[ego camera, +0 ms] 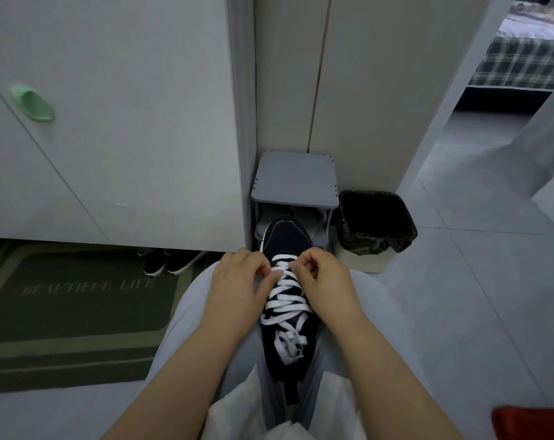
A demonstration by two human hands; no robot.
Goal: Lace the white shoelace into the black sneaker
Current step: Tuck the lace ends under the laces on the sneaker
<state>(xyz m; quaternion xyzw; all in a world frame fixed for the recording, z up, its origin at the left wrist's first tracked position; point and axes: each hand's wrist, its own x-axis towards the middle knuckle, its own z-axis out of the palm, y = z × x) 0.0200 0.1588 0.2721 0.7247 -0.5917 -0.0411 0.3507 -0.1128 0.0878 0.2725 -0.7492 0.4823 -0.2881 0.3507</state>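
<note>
The black sneaker (285, 236) lies between my knees, toe pointing away from me. The white shoelace (286, 301) crosses its eyelets in several rows, and its loose ends bunch near the tongue at the near end. My left hand (237, 281) pinches the lace at the left side of the rows closest to the toe. My right hand (323, 274) pinches the lace on the right side of the same rows. Both hands flank the shoe, fingers curled onto the lace.
A small grey stool (296, 182) stands just beyond the toe, with a black-lined bin (375, 220) to its right. A dark green doormat (78, 306) lies left, with shoes (170, 262) under a white cabinet (110, 122). A red object (532, 422) sits at the bottom right.
</note>
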